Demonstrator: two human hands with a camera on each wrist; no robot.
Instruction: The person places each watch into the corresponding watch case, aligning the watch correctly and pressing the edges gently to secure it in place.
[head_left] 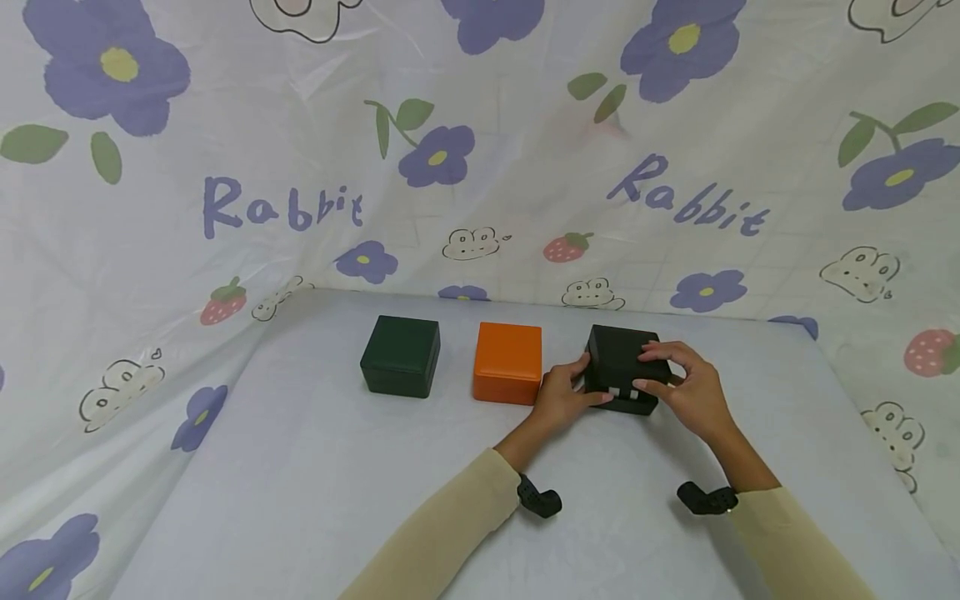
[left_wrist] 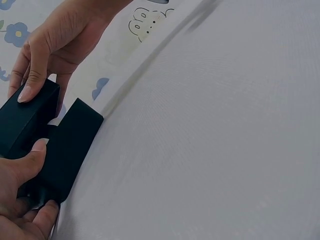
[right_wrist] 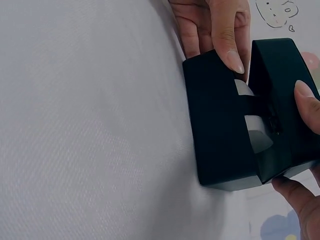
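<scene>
A small black box (head_left: 618, 346) is on the white table, its lid (right_wrist: 281, 70) partly raised from its base (right_wrist: 216, 125). My left hand (head_left: 558, 396) grips the base at its left side, with the thumb at the front upper edge. The lid is held between the thumb and fingers of my right hand (head_left: 693, 396). Through the gap, the right wrist view shows a white cushion (right_wrist: 256, 123) crossed by a dark band (right_wrist: 252, 106). Whatever else lies inside is hidden. Close to the left hand stands an orange box (head_left: 507, 358), lid down.
Left of the orange box, a dark green box (head_left: 401, 354) stands with its lid down. A white cloth (head_left: 487, 492) covers the tabletop. Behind the boxes rises a printed curtain (head_left: 525, 183) with flowers, rabbits and strawberries.
</scene>
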